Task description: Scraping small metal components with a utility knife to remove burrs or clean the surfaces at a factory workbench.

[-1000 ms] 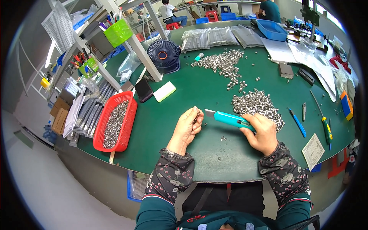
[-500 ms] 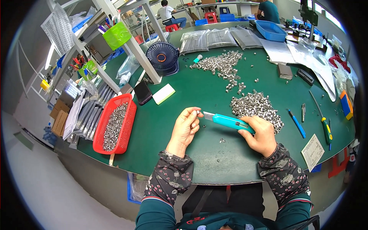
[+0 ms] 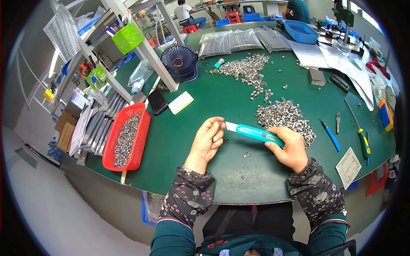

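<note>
My right hand (image 3: 291, 149) grips a teal utility knife (image 3: 253, 132), its blade extended and pointing left. Between the thumb and forefinger of my left hand (image 3: 204, 143) is a small metal ring (image 3: 221, 124), mostly covered by the fingertips. The blade's tip is at or just beside this ring; whether they touch I cannot tell. Behind the knife lies a heap of short, shiny metal rings (image 3: 287, 117). A second, looser spread of the rings (image 3: 245, 70) lies farther back. Tiny scraps (image 3: 247, 154) are scattered on the green table (image 3: 230, 183) below the knife.
At left stands a red basket (image 3: 144, 147) of small metal parts, near a phone (image 3: 158, 102), a pale pad (image 3: 181, 103) and a dark fan (image 3: 179, 62). Rightward lie a blue pen-like tool (image 3: 330, 135), a screwdriver (image 3: 363, 143) and a printed card (image 3: 349, 167). Bagged tubes (image 3: 245, 41) line the back.
The knife has shifted slightly left, its blade now closer to my left fingertips, and its body has rolled a little in my right hand. My left hand keeps its pinch.
</note>
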A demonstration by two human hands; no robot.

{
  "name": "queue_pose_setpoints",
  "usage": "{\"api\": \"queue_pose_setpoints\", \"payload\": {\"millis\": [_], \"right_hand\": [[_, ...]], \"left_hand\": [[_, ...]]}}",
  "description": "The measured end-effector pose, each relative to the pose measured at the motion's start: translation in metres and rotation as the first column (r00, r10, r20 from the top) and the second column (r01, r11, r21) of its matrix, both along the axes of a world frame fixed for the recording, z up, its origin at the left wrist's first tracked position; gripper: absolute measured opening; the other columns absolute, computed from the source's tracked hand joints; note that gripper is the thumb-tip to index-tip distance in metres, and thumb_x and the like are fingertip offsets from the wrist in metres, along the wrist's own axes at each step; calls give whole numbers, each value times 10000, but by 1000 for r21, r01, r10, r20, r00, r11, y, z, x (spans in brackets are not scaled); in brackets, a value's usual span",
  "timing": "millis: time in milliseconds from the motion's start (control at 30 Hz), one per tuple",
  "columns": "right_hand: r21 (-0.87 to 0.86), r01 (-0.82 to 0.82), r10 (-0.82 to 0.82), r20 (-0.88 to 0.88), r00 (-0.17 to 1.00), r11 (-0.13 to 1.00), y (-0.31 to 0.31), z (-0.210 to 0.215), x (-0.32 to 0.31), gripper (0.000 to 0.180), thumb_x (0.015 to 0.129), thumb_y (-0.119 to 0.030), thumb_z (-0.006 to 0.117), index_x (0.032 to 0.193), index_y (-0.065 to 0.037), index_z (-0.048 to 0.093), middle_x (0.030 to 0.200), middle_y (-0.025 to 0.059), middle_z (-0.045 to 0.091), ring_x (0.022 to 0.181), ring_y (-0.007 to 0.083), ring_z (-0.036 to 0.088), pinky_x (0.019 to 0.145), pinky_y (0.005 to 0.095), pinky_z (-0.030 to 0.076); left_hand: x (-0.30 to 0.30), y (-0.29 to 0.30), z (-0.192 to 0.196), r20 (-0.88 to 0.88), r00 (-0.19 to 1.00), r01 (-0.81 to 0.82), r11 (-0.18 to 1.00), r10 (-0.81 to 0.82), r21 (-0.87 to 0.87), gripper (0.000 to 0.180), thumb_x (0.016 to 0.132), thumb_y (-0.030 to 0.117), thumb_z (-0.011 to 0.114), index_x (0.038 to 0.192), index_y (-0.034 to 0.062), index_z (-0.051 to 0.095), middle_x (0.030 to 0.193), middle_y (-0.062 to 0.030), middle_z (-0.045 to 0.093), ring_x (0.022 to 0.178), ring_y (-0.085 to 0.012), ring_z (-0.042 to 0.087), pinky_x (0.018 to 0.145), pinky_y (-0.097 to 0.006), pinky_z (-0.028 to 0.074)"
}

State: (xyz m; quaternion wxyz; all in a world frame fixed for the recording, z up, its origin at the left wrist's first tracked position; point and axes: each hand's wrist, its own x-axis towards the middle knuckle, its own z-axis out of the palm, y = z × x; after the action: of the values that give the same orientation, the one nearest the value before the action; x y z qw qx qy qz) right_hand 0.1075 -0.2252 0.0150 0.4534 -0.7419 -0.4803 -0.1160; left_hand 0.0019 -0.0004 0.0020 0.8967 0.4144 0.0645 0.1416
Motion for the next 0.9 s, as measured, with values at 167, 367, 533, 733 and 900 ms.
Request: {"api": "queue_pose_setpoints", "payload": {"millis": [167,367,533,733,900], "right_hand": [[-17,-15,15,-14,1000,1000,-1,1,0,263,682,-179,660,901,-48,597,733,105,579,631,269,572,564,340,452],[-46,-47,44,-58,997,998,-1,1,0,271,687,-185,656,910,-43,598,765,113,592,665,275,583,588,342,461],[-22,-63,62,-66,996,998,-1,-3,2,270,692,-182,651,918,-47,590,751,104,583,671,271,576,586,347,456],[58,33,-39,113,993,998,-1,3,-2,266,676,-138,664,912,-51,579,668,101,527,594,268,541,531,346,428],[88,38,-44,66,997,995,0,5,2,258,664,-111,667,895,-38,579,702,115,556,605,280,554,537,337,428]], "left_hand": [[-1,-5,5,-11,1000,-23,999,23,39,150,876,104,490,1001,27,525,815,-29,499,509,-29,341,368,-136,254],[-1,-3,1,-21,999,-45,992,48,114,131,861,90,515,973,23,532,796,-28,497,502,-25,342,366,-136,246],[-1,-5,1,-32,999,-5,980,12,198,124,868,127,517,935,25,540,707,-4,475,481,-21,333,362,-136,241],[0,-8,3,-89,996,-11,986,26,169,240,900,251,465,825,29,511,681,-1,444,474,-25,333,354,-142,232],[-1,-5,5,-110,990,-76,993,85,88,256,914,267,428,828,37,497,690,-11,438,467,-32,323,350,-146,225]]}}
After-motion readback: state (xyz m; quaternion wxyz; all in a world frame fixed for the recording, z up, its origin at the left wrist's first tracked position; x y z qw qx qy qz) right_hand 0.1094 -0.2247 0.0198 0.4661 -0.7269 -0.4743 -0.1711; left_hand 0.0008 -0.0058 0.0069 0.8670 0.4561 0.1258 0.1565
